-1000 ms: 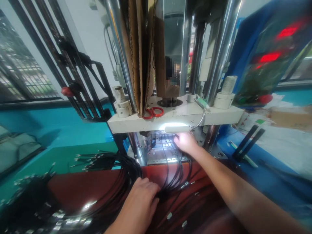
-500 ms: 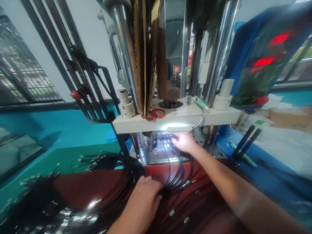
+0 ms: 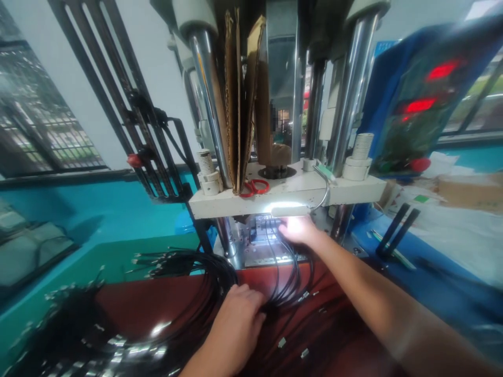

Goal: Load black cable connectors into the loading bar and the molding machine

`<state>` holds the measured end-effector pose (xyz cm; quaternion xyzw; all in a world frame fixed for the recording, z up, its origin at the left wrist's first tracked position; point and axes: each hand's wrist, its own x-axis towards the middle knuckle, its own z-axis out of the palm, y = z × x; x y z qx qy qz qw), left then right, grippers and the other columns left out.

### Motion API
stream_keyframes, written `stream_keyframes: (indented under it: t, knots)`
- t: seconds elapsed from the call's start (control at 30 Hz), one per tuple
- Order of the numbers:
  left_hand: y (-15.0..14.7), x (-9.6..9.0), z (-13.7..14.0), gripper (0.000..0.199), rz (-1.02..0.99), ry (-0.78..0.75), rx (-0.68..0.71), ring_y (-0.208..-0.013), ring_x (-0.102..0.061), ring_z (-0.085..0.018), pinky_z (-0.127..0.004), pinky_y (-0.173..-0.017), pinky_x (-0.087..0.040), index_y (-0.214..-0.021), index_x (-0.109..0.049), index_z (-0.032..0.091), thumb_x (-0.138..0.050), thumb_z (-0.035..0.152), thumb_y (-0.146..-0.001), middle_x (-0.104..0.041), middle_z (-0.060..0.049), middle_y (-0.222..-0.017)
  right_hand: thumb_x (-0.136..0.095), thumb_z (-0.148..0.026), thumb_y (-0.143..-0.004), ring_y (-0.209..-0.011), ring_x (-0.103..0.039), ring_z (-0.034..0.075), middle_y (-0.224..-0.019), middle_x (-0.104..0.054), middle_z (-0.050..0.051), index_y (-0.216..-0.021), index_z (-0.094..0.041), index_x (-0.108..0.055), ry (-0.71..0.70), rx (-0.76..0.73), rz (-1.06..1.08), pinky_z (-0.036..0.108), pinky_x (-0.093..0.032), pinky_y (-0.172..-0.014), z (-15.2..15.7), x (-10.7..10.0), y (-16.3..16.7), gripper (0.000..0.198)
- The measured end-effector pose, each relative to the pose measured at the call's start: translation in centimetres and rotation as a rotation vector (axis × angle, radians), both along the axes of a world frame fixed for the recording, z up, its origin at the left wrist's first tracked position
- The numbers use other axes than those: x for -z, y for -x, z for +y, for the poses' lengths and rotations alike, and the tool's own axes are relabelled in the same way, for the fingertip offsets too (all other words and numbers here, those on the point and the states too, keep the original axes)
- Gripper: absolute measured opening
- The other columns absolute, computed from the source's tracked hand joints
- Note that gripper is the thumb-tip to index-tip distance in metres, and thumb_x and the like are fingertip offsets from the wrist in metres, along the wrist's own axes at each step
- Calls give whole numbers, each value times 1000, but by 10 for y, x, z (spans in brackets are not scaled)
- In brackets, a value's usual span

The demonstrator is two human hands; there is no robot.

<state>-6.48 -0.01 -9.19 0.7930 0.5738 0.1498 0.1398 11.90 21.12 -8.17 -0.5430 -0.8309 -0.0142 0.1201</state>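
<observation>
My right hand (image 3: 299,231) reaches under the white press plate (image 3: 286,196) and rests on black cables (image 3: 288,272) where they enter the lit metal mould block (image 3: 262,235). Whether its fingers pinch a cable end is hidden by glare. My left hand (image 3: 239,319) lies on the red-brown bench, fingers closed over the gathered loop of the same black cables near their middle. Loose metal-tipped cable ends (image 3: 302,353) lie around it.
A large heap of black cables with metal connectors (image 3: 78,335) fills the bench's left. Red-handled scissors (image 3: 253,187) sit on the press plate beside cardboard sheets (image 3: 238,99). Chrome columns (image 3: 346,94) flank the press. A blue control box with red displays (image 3: 420,99) stands at the right.
The view has shifted slightly, so everything sits a bit further right. Both hands stay in place on the cables, the right one still at the mould.
</observation>
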Motion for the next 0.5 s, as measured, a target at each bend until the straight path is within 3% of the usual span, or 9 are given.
stream_keyframes:
  t: [0.5]
  knots:
    - [1, 2, 2, 17, -10, 26, 5, -90, -48, -22, -39, -94, -29, -87, -60, 16, -63, 0, -81, -56, -1, -88, -42, -34, -79, -91, -60, 29, -95, -65, 12, -94, -18, -65, 7, -34, -58, 40, -42, -79, -6, -4, 18, 32]
